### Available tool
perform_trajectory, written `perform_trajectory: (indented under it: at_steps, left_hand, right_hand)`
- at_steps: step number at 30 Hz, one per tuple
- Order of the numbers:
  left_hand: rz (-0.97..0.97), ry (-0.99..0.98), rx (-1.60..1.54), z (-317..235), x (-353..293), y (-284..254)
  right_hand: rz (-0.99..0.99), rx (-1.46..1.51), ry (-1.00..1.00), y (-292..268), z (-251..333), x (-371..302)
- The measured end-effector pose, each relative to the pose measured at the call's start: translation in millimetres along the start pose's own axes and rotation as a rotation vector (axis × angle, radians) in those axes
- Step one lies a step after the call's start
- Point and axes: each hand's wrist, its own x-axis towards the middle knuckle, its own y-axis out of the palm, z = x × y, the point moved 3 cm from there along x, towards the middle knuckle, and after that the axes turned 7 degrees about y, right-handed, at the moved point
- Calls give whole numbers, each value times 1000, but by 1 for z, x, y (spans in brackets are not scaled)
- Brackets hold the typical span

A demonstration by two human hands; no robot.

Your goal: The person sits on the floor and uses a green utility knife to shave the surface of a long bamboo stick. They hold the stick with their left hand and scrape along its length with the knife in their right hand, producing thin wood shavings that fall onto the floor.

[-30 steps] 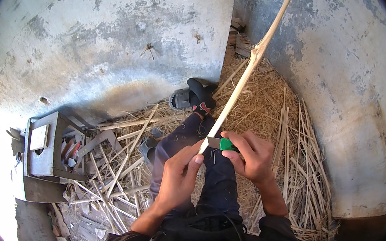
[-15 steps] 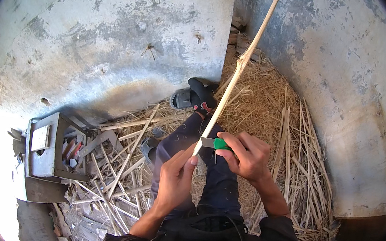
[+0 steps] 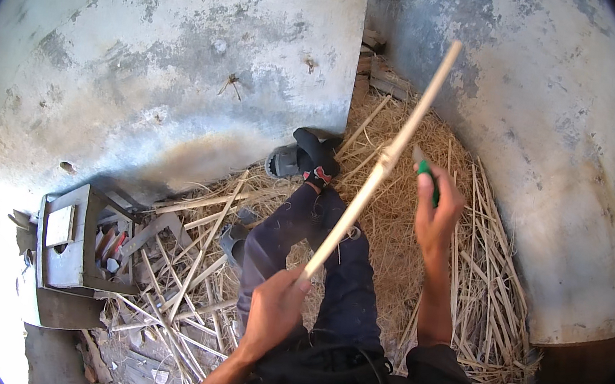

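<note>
A pale wooden stick slants across the middle of the view, its long axis running from the left hand at the lower left up to a free end at the upper right. That far end points away from the person and to their right, against the grey wall. A knot thickens the stick around its middle, and its lower half crosses above the right trouser leg.

The left hand is closed around the near end, thumb along the stick, the forearm rising from the lower edge and leaning inward. The right hand is raised beside the stick, apart from it, its forearm nearly upright. Its thumb and fingers curl closed on a green-handled blade, whose tip points up and slightly left, toward the knot but clear of the wood. Loose straw covers the floor beneath, with split strips heaped to the right.
</note>
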Motion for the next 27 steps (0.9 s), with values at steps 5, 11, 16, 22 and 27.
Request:
perform_trajectory:
  at_steps: [5,11,16,22,27]
  left_hand:
    - [-41,38,-56,7,13,-8]
    - [-45,191,-38,-4,24,-5]
    - [-22,215,23,-26,24,-1]
    - [-34,190,4,-21,22,1]
    - [-29,155,-16,-13,19,-1]
  right_hand:
    - [269,212,-79,11,29,-55]
    - [402,232,-226,20,62,-80]
    - [376,156,-294,14,68,-75]
    - [324,100,-351,16,69,-72]
    - [305,72,-362,18,71,-73]
